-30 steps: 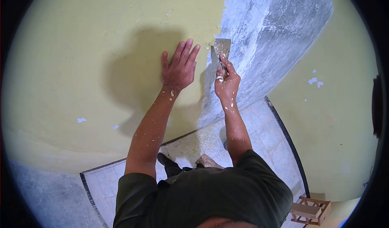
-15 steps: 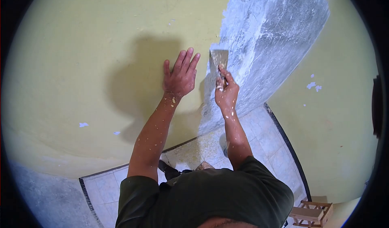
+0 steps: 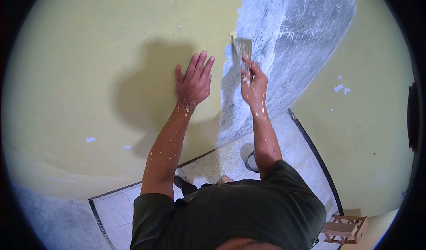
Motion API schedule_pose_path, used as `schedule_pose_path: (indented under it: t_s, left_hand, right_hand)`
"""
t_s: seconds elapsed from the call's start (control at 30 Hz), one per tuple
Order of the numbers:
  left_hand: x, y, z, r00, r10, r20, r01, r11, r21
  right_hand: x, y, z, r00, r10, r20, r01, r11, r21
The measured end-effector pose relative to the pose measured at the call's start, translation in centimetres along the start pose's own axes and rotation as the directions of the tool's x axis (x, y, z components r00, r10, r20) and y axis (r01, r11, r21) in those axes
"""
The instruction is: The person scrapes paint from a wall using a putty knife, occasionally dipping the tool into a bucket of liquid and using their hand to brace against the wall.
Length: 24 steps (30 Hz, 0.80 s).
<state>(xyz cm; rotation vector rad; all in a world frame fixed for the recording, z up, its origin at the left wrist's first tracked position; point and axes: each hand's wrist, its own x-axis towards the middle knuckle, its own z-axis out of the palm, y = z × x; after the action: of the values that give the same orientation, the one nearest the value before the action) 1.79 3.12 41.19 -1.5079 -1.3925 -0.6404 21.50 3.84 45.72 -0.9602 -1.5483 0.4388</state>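
My right hand grips a wide scraper, its blade up against the ragged edge where yellow paint meets the bare patch. Most of the handle is hidden inside my fingers. My left hand lies flat on the yellow wall, fingers spread, just left of that edge. To the right of the scraper, the stripped grey-white patch runs up the wall to the corner. Paint flakes cling to both forearms.
Paint crumbs litter the tiled floor at the wall's foot. A bucket-like container stands below my right forearm, partly hidden. A wooden stool is at lower right. Dark skirting borders the side wall, which has small chipped spots.
My right hand and the scraper have moved up along the paint edge and slightly right. My left hand stays flat on the wall. More of the container shows.
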Motion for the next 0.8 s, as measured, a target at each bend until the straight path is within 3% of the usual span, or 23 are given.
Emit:
schedule_pose_path:
  t_s: [0.17,0.23,0.27,0.37,0.4,0.5,0.53,0.63,0.8]
  left_hand:
    - [0.1,-0.1,0.0,1.0,-0.013,-0.006,0.013,1.0,-0.015]
    - [0.2,-0.3,-0.1,1.0,-0.014,-0.005,0.014,1.0,-0.01]
    - [0.2,0.0,-0.1,1.0,-0.018,-0.005,0.018,1.0,-0.008]
    - [0.2,0.0,-0.1,1.0,-0.019,-0.002,0.019,0.999,-0.03]
    - [0.4,-0.2,0.0,1.0,-0.022,-0.01,0.022,1.0,-0.019]
    - [0.2,-0.3,-0.2,1.0,-0.015,-0.007,0.015,1.0,-0.019]
    - [0.3,-0.3,-0.1,1.0,-0.018,-0.01,0.018,1.0,-0.018]
    - [0.0,0.1,-0.2,1.0,-0.014,0.0,0.014,0.999,-0.029]
    - [0.0,-0.1,0.0,1.0,-0.015,-0.001,0.015,0.999,-0.033]
  right_hand:
    - [-1.4,1.0,-0.1,0.997,0.068,0.026,-0.068,0.998,0.001]
    - [0.2,-1.4,-1.2,0.955,0.277,0.11,-0.27,0.96,-0.074]
    - [-0.2,1.0,-0.4,0.997,0.058,0.044,-0.062,0.994,0.087]
    - [-2.1,1.1,-0.2,0.998,0.05,0.037,-0.049,0.998,-0.027]
    - [-2.2,0.8,0.6,0.993,0.117,0.033,-0.119,0.992,0.045]
    - [-0.6,-0.4,0.1,0.971,0.221,0.095,-0.222,0.975,0.004]
    - [-1.0,-0.1,0.2,0.993,0.107,0.048,-0.109,0.993,0.039]
    - [-1.8,0.4,-0.2,0.998,0.044,0.036,-0.044,0.999,0.001]
    - [0.2,-1.0,0.0,0.986,0.153,0.062,-0.153,0.988,-0.006]
